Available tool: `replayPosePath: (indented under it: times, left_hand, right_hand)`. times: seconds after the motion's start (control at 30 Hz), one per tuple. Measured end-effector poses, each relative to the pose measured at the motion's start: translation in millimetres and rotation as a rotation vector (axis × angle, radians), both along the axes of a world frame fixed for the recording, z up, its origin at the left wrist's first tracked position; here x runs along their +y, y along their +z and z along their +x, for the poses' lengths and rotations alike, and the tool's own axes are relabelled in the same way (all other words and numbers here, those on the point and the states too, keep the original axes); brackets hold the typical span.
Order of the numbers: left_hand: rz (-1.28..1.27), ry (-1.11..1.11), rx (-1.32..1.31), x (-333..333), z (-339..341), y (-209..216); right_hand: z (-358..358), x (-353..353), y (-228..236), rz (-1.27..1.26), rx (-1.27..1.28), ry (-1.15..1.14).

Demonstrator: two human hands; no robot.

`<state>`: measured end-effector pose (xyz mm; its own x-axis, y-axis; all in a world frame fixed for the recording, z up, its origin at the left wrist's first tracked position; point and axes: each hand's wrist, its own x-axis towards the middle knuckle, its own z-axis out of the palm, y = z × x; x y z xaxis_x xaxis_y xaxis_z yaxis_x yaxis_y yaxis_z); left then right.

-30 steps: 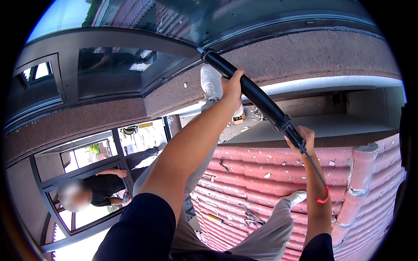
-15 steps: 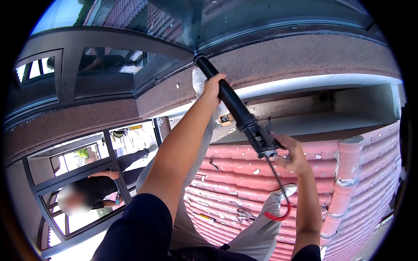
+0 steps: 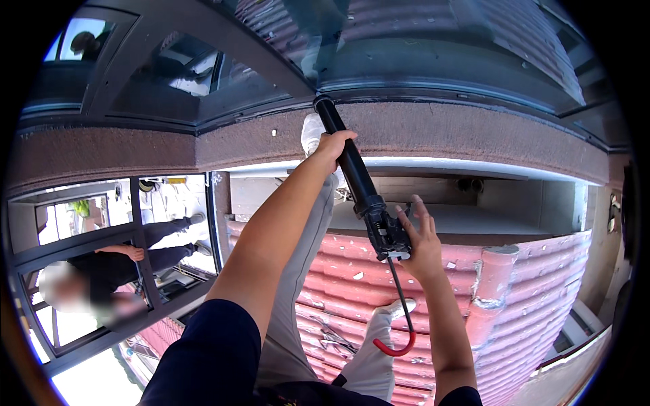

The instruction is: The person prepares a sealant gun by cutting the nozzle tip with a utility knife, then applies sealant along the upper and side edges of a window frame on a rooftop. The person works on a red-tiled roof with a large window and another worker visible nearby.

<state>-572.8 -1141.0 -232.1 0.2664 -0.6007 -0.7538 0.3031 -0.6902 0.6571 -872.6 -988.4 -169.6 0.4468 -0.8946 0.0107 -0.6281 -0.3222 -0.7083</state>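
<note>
My left hand (image 3: pixel 331 147) grips the black caulking gun (image 3: pixel 357 176), but my right hand (image 3: pixel 424 250), fingers spread loosely, could let its near end swing.

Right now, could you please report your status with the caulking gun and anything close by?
Left grip closed around caulking gun. Right grip open at its rear end. Front end near window frame, white shoe close beside.
</note>
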Motion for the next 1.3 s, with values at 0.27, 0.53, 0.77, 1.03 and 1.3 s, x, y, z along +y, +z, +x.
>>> replayPosePath:
  times: [0.27, 0.53, 0.77, 1.03, 1.3]
  left_hand:
    - [0.048, -0.144, -0.050, 2.1, 24.9, 20.0]
    - [-0.037, 0.037, -0.100, -6.3, -11.6, 31.7]
    - [-0.188, 0.143, 0.284, -13.9, -9.4, -9.6]
    - [-0.069, 0.013, -0.076, -25.4, -28.7, -0.2]
    - [-0.048, 0.004, -0.065, -29.1, -39.4, -30.5]
  right_hand:
    - [27.9, 19.4, 21.6, 0.086, -0.150, -0.020]
    - [58.9, 46.9, 6.5, 0.655, -0.713, -0.319]
    - [70.1, 26.4, 41.7, 1.136, -1.357, -0.613]
    - [41.6, 19.5, 3.9, 1.174, -1.403, -0.570]
    - [23.8, 13.9, -33.4, 1.167, -1.474, -0.703]
